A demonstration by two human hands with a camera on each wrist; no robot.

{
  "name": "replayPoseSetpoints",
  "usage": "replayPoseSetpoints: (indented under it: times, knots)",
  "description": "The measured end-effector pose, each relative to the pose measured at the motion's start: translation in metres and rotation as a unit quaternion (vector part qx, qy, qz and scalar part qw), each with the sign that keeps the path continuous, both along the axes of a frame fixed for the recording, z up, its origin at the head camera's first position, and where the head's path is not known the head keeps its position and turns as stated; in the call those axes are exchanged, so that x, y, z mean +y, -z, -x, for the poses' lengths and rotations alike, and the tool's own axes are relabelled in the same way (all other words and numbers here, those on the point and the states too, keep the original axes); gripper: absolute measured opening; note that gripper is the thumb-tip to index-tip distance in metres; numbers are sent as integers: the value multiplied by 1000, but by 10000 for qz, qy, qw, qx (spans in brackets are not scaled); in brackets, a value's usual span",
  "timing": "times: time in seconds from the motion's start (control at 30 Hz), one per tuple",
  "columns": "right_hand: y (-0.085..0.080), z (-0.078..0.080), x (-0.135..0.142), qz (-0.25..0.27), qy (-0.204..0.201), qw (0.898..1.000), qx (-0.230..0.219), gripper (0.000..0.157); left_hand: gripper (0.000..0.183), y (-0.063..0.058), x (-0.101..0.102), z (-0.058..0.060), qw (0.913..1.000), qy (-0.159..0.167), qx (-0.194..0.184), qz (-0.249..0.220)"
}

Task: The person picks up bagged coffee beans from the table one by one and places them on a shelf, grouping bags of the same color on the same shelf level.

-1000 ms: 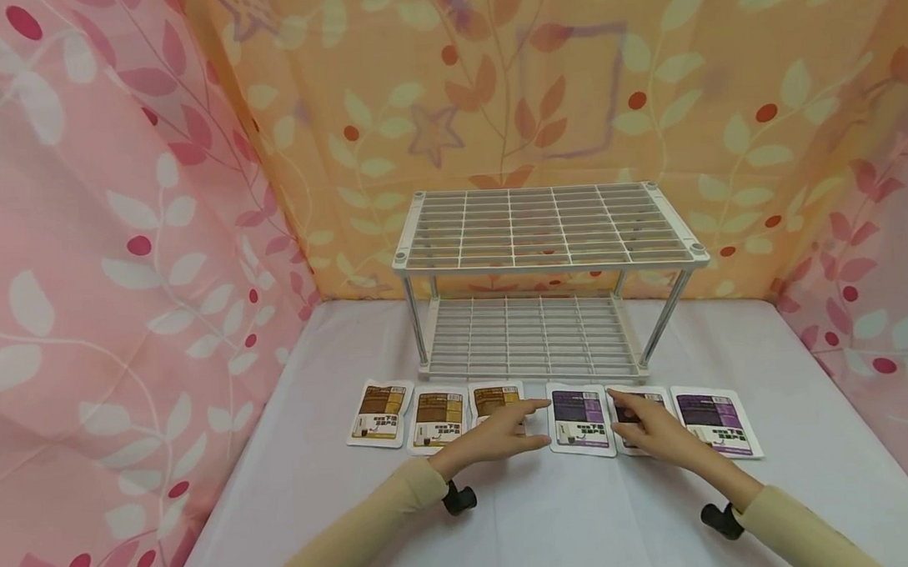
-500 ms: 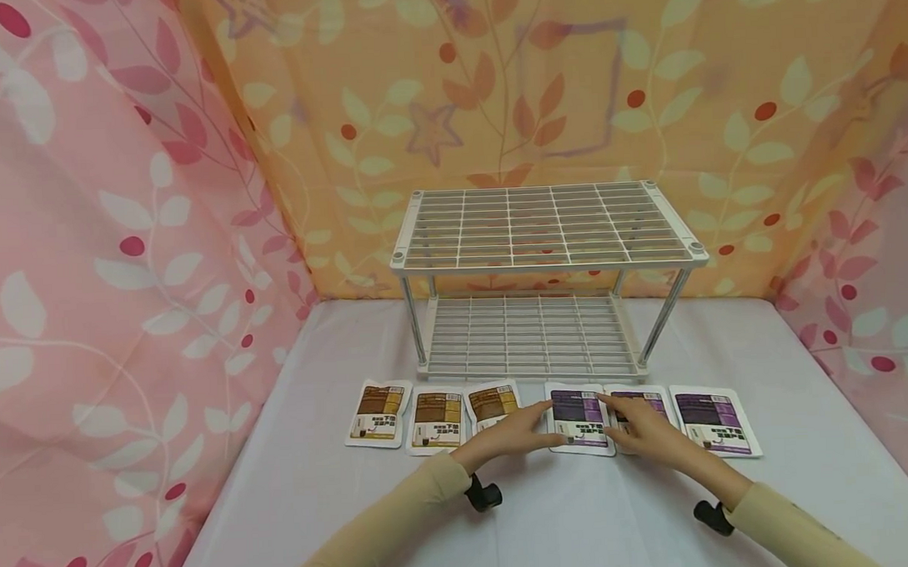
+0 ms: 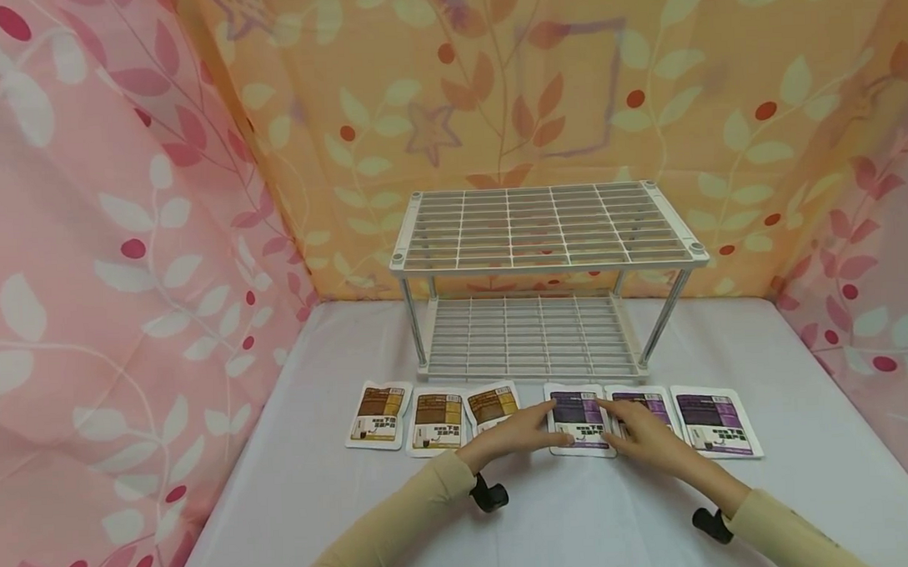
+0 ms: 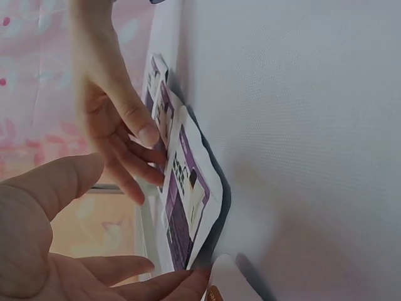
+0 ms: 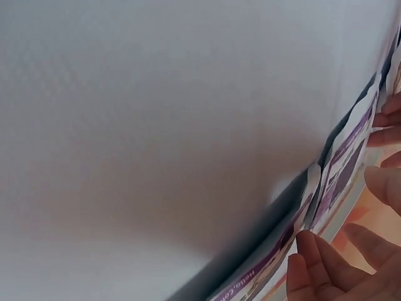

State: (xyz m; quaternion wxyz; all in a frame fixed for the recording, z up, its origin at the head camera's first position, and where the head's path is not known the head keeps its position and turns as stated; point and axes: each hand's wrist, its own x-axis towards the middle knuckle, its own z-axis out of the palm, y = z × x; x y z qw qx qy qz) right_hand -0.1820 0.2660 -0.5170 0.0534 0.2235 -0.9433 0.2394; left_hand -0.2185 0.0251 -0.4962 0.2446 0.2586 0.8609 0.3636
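Note:
A white pouch with a purple label (image 3: pixel 581 419) lies flat on the table between my two hands. My left hand (image 3: pixel 518 432) is at its left edge, fingers relaxed and thumb spread; in the left wrist view the fingertips (image 4: pixel 188 279) touch its border. My right hand (image 3: pixel 645 437) is at its right edge, thumb and fingers reaching to the border and partly covering a second purple pouch (image 3: pixel 648 400). A third purple pouch (image 3: pixel 714 423) lies farther right. To the left are three brown-labelled pouches, the nearest brown pouch (image 3: pixel 491 403) partly behind my left hand.
A white two-tier wire rack (image 3: pixel 548 226) stands behind the row of pouches, its lower shelf (image 3: pixel 527 335) close to them. Floral cloth (image 3: pixel 387 86) hangs at the back and on both sides. A white cloth (image 3: pixel 568 530) covers the table.
My left hand has moved right to the left edge of the middle purple pouch. My right hand has shifted left to its right edge. The nearest brown pouch has turned slightly.

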Motion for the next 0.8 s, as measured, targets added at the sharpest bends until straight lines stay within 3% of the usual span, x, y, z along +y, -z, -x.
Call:
replayPoseSetpoints:
  times: [0.2,0.47,0.6,0.8]
  knots:
    - [3,-4,-5,324,-14,9993,202,56,76,-3,-3,-3,9993,145,321,78]
    - [0,-8,-10,592,-31,9974,405,58,71,-4,-9,-6,9976,279,593,-223]
    - [-4,-9,-14,733,-1,9966,374,59,67,-3,-12,-11,9968,47,708,-363]
    - [-8,-9,-20,891,15,9948,489,59,64,-4,-16,-16,9944,-425,594,-770]
